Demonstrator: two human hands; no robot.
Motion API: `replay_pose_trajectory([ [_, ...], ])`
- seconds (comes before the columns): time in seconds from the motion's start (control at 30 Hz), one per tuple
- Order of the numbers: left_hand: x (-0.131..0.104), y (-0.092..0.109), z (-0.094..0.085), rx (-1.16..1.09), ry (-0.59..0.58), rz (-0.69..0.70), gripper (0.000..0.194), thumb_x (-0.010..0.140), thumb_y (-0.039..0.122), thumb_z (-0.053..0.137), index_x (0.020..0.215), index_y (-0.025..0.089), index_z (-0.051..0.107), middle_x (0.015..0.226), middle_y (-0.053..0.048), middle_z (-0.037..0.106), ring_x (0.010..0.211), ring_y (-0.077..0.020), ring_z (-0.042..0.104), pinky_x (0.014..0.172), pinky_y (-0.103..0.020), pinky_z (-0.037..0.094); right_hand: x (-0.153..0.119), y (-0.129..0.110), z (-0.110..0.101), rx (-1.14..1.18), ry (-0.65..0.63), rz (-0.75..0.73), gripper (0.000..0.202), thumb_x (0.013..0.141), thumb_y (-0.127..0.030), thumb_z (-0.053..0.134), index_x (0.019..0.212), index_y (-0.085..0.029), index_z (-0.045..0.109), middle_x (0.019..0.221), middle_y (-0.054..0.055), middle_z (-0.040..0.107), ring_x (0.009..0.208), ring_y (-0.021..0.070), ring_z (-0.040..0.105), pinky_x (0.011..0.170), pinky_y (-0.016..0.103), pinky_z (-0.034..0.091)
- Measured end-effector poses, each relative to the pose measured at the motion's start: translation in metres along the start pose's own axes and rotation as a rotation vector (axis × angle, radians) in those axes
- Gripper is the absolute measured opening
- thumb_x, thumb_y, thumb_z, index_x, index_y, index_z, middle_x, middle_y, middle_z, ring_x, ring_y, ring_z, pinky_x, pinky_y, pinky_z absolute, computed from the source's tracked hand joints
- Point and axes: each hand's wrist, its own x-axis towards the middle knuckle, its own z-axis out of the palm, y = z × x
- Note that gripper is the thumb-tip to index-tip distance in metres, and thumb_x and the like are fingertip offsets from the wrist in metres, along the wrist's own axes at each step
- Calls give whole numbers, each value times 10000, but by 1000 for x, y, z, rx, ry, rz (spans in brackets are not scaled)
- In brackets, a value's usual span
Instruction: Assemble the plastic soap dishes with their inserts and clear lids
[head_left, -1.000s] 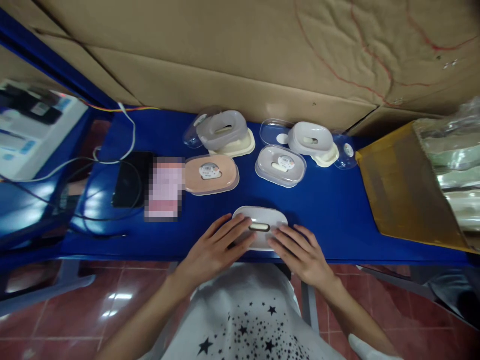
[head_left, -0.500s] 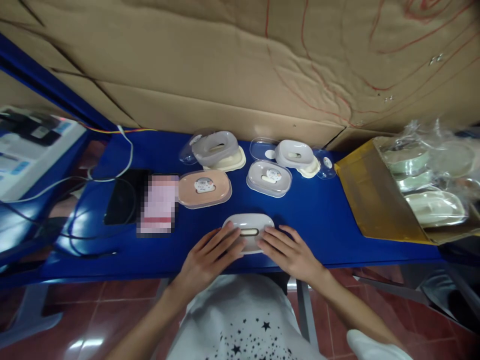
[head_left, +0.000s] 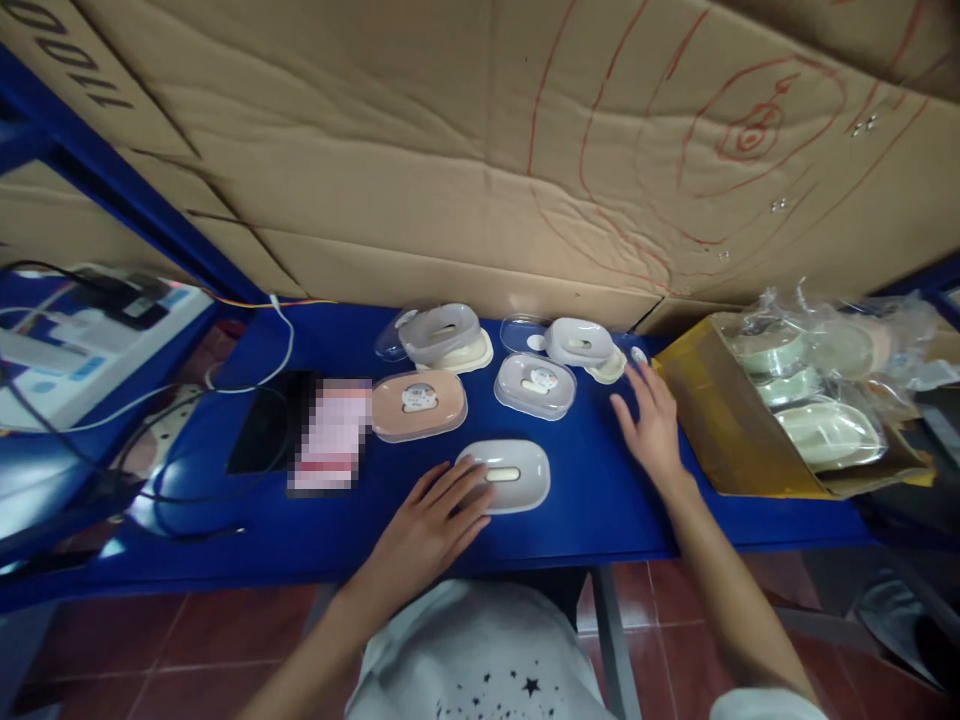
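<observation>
A white oval dish [head_left: 525, 478] with a slot in its middle lies near the front edge of the blue table. My left hand [head_left: 442, 510] rests on the dish's left side with its fingers apart. Farther right and back, my right hand [head_left: 651, 425] is spread and holds nothing, its fingertips close to a clear lid [head_left: 636, 354] that they partly hide. A grey dish under a labelled clear cover [head_left: 517, 393] lies behind the white dish, and a peach covered dish [head_left: 442, 415] is to its left.
Stacked dishes [head_left: 442, 335] and another white dish [head_left: 577, 335] stand along the cardboard wall [head_left: 420, 200]. A box [head_left: 697, 400] of bagged dishes is at the right. A phone [head_left: 330, 435], cables and a power strip [head_left: 97, 350] lie left.
My right hand has let go of the white dish and moved right and back to the clear lid. My left hand stays on the dish. The camera view has tilted slightly upward.
</observation>
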Motion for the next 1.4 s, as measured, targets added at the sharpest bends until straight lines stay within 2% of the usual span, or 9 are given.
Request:
replay_pose_trajectory([
  [0.07,9,4,1,-23,11,-13,279,1056,210,645,1328,226,707,1469,-99,693,1443,-283,612,1211,-509,518,9,28,6,-105,-51,114,629,1094,-576,454,1573,-170,490,1579,232,557,1522,424,469,1177,685,439],
  [0.17,19,8,3,-70,44,-39,227,1033,209,660,1254,214,712,1427,-118,697,1387,-283,646,1195,-516,540,-16,43,7,-189,-50,222,710,1017,-733,515,1370,-121,589,1364,272,651,1319,438,621,1079,636,522],
  [0.27,22,7,5,-122,67,-54,207,1020,191,657,1222,214,697,1446,-128,665,1391,-291,633,1188,-531,550,-67,35,-9,-184,13,331,637,965,-748,603,1219,-163,611,1190,229,667,1153,420,682,958,591,582],
  [0.43,18,1,6,-207,22,-98,391,1030,241,699,1411,242,609,1621,-162,493,1503,-335,527,1199,-557,537,-122,-5,-47,215,41,365,495,960,-537,734,1321,-243,568,1312,168,639,1309,389,651,1030,609,592],
  [0.63,13,-8,8,-343,-51,-299,792,988,357,775,1656,361,351,1713,-139,381,1552,-347,483,1213,-535,524,-77,-74,-46,480,-343,-155,540,972,-269,714,1489,-274,558,1534,138,591,1502,338,536,1198,570,535],
  [0.8,10,-12,10,-411,-51,-387,922,965,347,803,1699,401,248,1714,-143,392,1559,-340,480,1215,-530,520,-29,-92,-20,521,-491,-479,570,999,-140,588,1551,-269,530,1625,79,555,1597,292,416,1334,631,337],
  [1.1,10,-16,5,-396,-78,-387,807,1026,492,677,1697,442,232,1716,-110,407,1581,-337,443,1248,-594,462,-25,-101,4,431,-411,-501,617,1009,-163,588,1610,-254,483,1621,100,559,1585,304,432,1258,579,477],
  [1.27,14,-21,5,-395,-96,-351,779,1044,497,638,1703,432,227,1707,-121,409,1565,-331,464,1242,-595,468,-27,-105,3,305,-370,-586,564,1010,-181,597,1566,-263,544,1561,78,623,1537,304,489,1297,609,401],
  [1.4,15,-20,6,-400,-101,-360,812,1031,510,667,1705,433,222,1712,-114,413,1569,-332,460,1244,-601,463,-26,-113,7,224,-370,-595,469,1050,-341,649,1510,-263,599,1504,104,650,1509,324,498,1269,609,423],
])
